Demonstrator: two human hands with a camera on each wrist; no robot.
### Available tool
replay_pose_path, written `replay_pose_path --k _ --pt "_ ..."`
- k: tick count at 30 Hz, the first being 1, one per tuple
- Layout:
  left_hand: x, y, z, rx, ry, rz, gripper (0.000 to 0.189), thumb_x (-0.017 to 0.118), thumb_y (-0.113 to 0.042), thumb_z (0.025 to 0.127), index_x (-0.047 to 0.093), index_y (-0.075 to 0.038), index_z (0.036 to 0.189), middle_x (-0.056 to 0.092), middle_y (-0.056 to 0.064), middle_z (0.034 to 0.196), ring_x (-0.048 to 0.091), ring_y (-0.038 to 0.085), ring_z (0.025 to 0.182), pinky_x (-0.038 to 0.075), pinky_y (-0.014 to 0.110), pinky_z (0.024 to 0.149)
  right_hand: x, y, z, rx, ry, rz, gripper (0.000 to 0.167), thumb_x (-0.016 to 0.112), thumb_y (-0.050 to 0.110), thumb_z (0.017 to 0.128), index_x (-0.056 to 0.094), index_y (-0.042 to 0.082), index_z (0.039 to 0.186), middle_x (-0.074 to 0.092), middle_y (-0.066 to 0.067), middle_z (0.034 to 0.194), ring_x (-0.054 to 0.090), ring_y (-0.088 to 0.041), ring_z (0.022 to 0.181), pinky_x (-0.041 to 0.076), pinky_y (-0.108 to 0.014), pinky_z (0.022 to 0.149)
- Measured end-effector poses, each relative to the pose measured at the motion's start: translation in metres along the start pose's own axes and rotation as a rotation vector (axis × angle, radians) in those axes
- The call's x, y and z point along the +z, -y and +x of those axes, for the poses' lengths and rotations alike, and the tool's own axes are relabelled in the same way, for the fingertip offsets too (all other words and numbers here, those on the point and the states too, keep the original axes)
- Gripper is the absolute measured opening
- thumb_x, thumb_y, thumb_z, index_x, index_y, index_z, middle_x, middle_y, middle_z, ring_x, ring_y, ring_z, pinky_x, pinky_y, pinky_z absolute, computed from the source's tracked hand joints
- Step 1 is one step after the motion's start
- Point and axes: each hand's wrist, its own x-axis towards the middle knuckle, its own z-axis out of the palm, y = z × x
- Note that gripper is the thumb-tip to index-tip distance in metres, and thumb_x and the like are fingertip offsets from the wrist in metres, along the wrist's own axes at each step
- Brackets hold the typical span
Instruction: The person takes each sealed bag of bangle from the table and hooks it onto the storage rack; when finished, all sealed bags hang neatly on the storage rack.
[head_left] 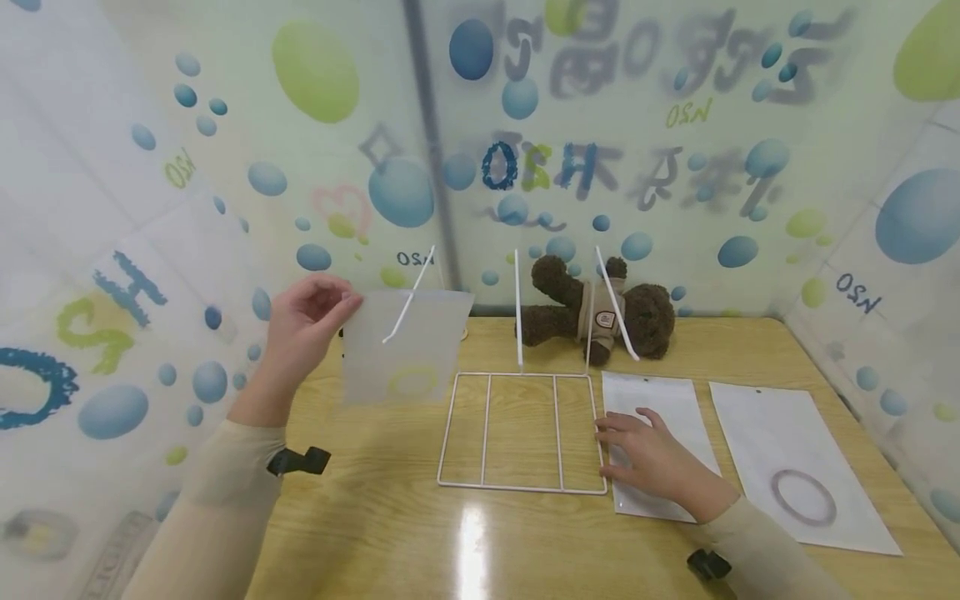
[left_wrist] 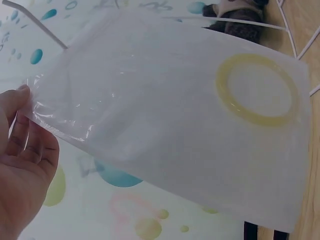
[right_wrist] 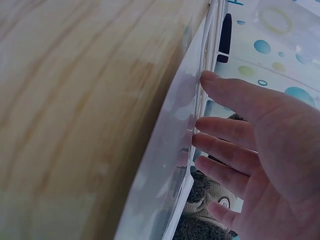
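My left hand (head_left: 307, 329) pinches the top corner of a translucent plastic bag (head_left: 375, 350) between thumb and fingers, raised above the table. Inside it shows a yellow ring (left_wrist: 257, 90). The bag overlaps the left prong (head_left: 408, 296) of a white wire rack (head_left: 522, 487) in the head view; in the left wrist view that prong meets the bag's upper edge. My right hand (head_left: 648, 454) lies over another white bag (head_left: 660, 400), fingers extended, fingertips right at the rack's right rail.
Farther right lies a white bag (head_left: 787, 433) with a greyish-pink ring (head_left: 804, 497) in it. A brown teddy bear (head_left: 648, 321) lies behind the rack. Two more white prongs (head_left: 517, 308) slant upward. Patterned curtains (head_left: 480, 108) stand around the wooden table (head_left: 375, 517).
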Motion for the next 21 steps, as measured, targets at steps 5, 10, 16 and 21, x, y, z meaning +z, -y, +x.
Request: replay_pose_path --k 5,10,16,21 --pt "0.008 0.012 0.007 -0.031 -0.030 -0.034 0.015 0.070 0.001 0.095 0.063 0.010 0.105 0.069 -0.005 0.094 0.062 0.009 0.079 0.053 0.014 0.068 0.000 0.000 -0.001 -0.006 -0.005 0.013 0.045 0.088 0.034 0.081 0.076 0.010 0.117 0.069 -0.010 0.135 0.061 -0.031 0.128 0.038 -0.069 0.105" --pt "0.015 0.020 0.013 -0.057 -0.047 -0.066 0.013 0.070 0.000 0.096 0.065 0.008 0.104 0.070 -0.007 0.094 0.062 0.011 0.081 0.053 0.015 0.071 -0.001 0.000 0.000 0.006 0.015 0.014 0.045 0.087 0.033 0.082 0.076 0.010 0.118 0.068 -0.009 0.136 0.060 -0.030 0.129 0.038 -0.069 0.106" --pt "0.017 0.028 0.017 -0.104 -0.077 -0.031 0.022 0.073 -0.013 0.097 0.065 0.006 0.105 0.070 -0.004 0.094 0.063 0.011 0.081 0.055 0.015 0.073 -0.002 0.001 -0.001 0.014 0.029 0.023 0.045 0.086 0.035 0.083 0.075 0.010 0.120 0.068 -0.009 0.136 0.060 -0.030 0.130 0.037 -0.069 0.106" --pt "0.017 0.034 0.017 -0.127 -0.066 -0.020 0.022 0.073 -0.016 0.097 0.066 0.002 0.106 0.070 -0.003 0.097 0.065 0.012 0.084 0.057 0.015 0.076 -0.004 0.002 -0.002 0.019 0.035 0.033 0.046 0.086 0.035 0.083 0.075 0.010 0.121 0.067 -0.009 0.137 0.059 -0.031 0.131 0.037 -0.070 0.106"
